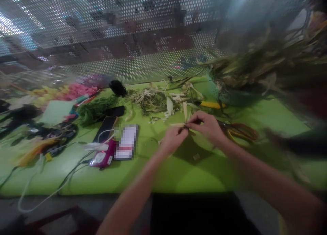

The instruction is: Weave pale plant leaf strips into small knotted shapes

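Observation:
My left hand (175, 138) and my right hand (207, 126) meet over the green table, fingertips nearly touching. Both are closed in a pinch on a pale dried husk strip (185, 110), which pokes up past the fingers. A second pale end (178, 125) juts out to the left above my left hand. Exactly how the pieces lie between the fingertips is hidden. Just right of my right hand lie scissors (241, 133) with orange-yellow handles. Beyond the hands is a heap of husk scraps (150, 98), with a yellow-handled tool (212, 105) at its right.
A green basin (236, 96) piled with dried husks (245, 71) stands at back right. Left are a lit phone (127, 143), a dark phone (106, 127), a magenta power strip (103, 155) with cables, green fibre (94, 110) and pink-yellow bunches (81, 91). A perforated metal panel (143, 66) rises behind.

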`<state>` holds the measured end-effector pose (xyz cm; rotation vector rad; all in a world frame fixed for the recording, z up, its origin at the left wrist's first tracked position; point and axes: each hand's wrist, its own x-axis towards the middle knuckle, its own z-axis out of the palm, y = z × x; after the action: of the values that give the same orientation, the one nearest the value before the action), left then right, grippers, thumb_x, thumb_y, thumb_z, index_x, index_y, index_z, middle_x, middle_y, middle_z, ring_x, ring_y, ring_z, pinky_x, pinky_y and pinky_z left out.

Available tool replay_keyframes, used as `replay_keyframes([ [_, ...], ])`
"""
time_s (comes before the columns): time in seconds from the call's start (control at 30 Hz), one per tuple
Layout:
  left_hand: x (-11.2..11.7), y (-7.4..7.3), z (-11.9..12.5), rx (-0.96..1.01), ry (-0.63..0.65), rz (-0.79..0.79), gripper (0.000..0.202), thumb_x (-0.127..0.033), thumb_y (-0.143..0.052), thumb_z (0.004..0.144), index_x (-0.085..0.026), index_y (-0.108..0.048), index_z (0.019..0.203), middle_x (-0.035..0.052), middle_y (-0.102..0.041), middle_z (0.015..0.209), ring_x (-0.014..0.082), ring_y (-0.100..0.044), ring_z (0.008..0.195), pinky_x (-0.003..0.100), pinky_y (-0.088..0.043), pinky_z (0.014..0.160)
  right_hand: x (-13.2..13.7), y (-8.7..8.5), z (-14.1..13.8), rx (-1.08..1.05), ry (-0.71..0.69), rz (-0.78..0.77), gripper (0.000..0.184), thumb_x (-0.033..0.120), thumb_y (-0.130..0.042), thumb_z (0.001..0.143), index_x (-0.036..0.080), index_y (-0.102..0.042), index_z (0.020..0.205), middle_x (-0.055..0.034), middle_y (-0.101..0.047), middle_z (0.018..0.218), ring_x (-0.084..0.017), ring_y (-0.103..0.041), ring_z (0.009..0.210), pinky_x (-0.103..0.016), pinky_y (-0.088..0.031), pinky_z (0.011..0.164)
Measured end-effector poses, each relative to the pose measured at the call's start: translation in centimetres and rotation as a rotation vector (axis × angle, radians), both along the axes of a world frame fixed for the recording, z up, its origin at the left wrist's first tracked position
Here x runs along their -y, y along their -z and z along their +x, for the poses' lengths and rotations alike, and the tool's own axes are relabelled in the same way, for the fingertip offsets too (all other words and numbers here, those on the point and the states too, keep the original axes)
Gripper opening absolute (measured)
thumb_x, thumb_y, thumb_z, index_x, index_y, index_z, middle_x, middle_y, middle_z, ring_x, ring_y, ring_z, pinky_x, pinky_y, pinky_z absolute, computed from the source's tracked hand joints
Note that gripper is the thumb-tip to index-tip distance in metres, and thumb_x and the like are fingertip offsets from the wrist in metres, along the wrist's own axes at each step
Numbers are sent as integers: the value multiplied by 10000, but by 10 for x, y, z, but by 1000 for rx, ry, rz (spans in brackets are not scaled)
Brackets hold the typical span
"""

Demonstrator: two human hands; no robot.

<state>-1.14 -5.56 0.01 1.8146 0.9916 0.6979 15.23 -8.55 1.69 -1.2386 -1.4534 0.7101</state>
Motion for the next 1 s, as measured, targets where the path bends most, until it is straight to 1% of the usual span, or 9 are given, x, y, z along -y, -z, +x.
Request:
replay_keyframes([
  [0.13,2,0,-3,10,14,-79,246,-362,-500,852,-154,-593,758,-10,-511,642,117,-441,633,242,-346,603,-4,4,-2,-288,-10,-176,306,362,-836,609,190,-637,764,15,-615,710,-139,-562,669,-285,-453,633],
  [0.27,4,-4,-3,86,22,-151,376,-487,-481,880,-153,-641,818,18,-578,718,126,-478,678,247,-362,619,-6,9,-2,-338,-78,-253,314,364,-808,627,185,-674,848,19,-608,709,-134,-544,673,-287,-448,657],
  [0.4,5,-6,-2,146,-31,-219,414,-518,-465,889,-161,-632,765,10,-565,693,115,-446,645,248,-347,608,-5,9,0,-367,-59,-222,295,343,-806,629,184,-682,845,20,-610,720,-128,-539,671,-281,-448,655],
  [0.47,4,-7,0,134,-32,-238,392,-486,-472,888,-159,-627,738,2,-551,668,110,-426,620,248,-336,599,-5,7,0,-392,-30,-187,299,341,-820,615,186,-679,827,17,-621,744,-124,-544,674,-274,-453,645],
  [0.6,-1,-8,2,101,-41,-257,297,-380,-487,866,-149,-662,798,14,-607,722,121,-494,663,244,-367,629,-3,-2,0,-422,4,-119,283,403,-809,652,200,-679,799,5,-638,758,-102,-512,607,-255,-449,567],
  [0.7,-3,-5,1,72,-56,-298,291,-374,-491,858,-148,-675,846,26,-639,749,123,-514,662,246,-381,632,-1,-7,-2,-421,-83,-119,293,436,-797,679,202,-669,801,-6,-659,785,-94,-506,566,-261,-467,546],
  [0.83,-3,1,-1,49,-65,-315,319,-434,-522,854,-164,-686,899,44,-674,818,144,-557,743,263,-409,693,1,-7,-2,-408,-198,-133,285,415,-796,701,195,-668,831,-2,-653,754,-111,-562,609,-277,-497,611],
  [0.93,-3,1,-1,61,-64,-333,341,-478,-540,846,-174,-682,907,48,-682,865,154,-570,798,273,-417,745,0,-4,2,-325,-234,-121,226,382,-766,746,185,-668,802,2,-627,724,-122,-568,665,-277,-482,650],
  [1.0,-3,1,-1,61,-79,-327,318,-459,-544,844,-167,-668,858,43,-666,838,148,-553,780,270,-412,745,-1,-4,6,-215,-241,-108,206,367,-737,775,179,-654,772,2,-610,717,-127,-555,682,-276,-461,652],
])
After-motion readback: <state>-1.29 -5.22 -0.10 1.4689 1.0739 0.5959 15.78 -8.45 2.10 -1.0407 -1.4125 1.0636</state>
